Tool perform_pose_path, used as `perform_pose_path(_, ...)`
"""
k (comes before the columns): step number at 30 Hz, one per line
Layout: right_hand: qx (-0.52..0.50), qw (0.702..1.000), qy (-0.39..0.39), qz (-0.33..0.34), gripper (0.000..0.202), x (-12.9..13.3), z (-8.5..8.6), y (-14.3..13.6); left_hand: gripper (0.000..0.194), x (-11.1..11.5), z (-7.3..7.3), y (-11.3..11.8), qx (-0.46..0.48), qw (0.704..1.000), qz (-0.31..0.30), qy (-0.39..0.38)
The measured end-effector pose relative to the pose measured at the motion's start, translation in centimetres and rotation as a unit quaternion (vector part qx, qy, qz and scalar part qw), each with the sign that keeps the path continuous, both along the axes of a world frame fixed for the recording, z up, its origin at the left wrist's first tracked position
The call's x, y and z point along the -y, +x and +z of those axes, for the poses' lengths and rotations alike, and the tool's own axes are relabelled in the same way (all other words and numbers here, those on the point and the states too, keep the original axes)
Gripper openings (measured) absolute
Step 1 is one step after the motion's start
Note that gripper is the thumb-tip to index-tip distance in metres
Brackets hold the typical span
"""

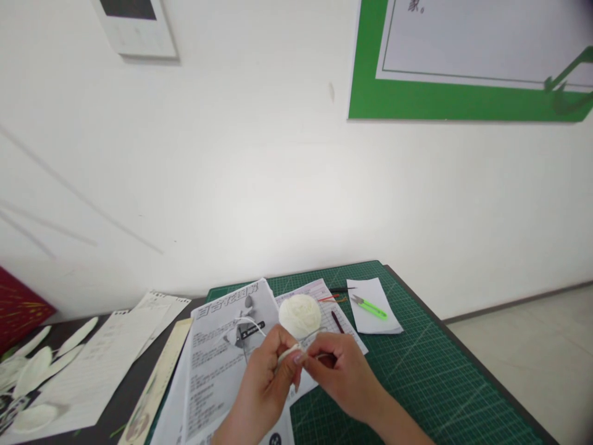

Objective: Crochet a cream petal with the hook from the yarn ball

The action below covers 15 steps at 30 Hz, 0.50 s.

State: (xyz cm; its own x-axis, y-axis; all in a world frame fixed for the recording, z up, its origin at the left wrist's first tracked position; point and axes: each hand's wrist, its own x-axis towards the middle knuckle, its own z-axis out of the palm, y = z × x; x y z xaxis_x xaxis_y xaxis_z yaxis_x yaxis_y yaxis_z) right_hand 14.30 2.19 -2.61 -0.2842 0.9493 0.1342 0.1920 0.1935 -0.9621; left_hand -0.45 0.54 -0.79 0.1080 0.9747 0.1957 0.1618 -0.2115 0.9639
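Observation:
My left hand (269, 377) is closed, thumb and forefinger pinching a small white crochet piece (290, 353). Pressed close against it, my right hand (341, 374) has its fingers pinched together at the end of the piece. What sits inside the right fingers is too small and hidden to name. A thin greyish strand (312, 334) curves up between the hands. Just beyond them lies a ball of cream-white yarn (300, 314). White yarn (252, 321) also trails over the printed sheet to the left of my left hand.
Printed pattern sheets (208, 377) cover the left of the green cutting mat (440, 383). At right, green thread snips (372, 308) rest on white paper (370, 287), near a dark pen-like stick (338, 322). Farther left are a ruler (155, 386) and white leaf-shaped pieces (34, 371). A wall stands behind.

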Motion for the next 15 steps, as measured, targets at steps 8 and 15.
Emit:
perform_pose_path(8,0.039,0.992,0.115,-0.025,0.008,-0.2,0.4,0.7,0.029,0.1,0.3,0.5,-0.036,0.999,0.022,-0.011)
perform_pose_path(15,-0.185,0.973,0.138,0.012,0.017,-0.1,0.8,1.5,0.028,0.1,-0.7,0.7,-0.094,0.995,0.003,0.035)
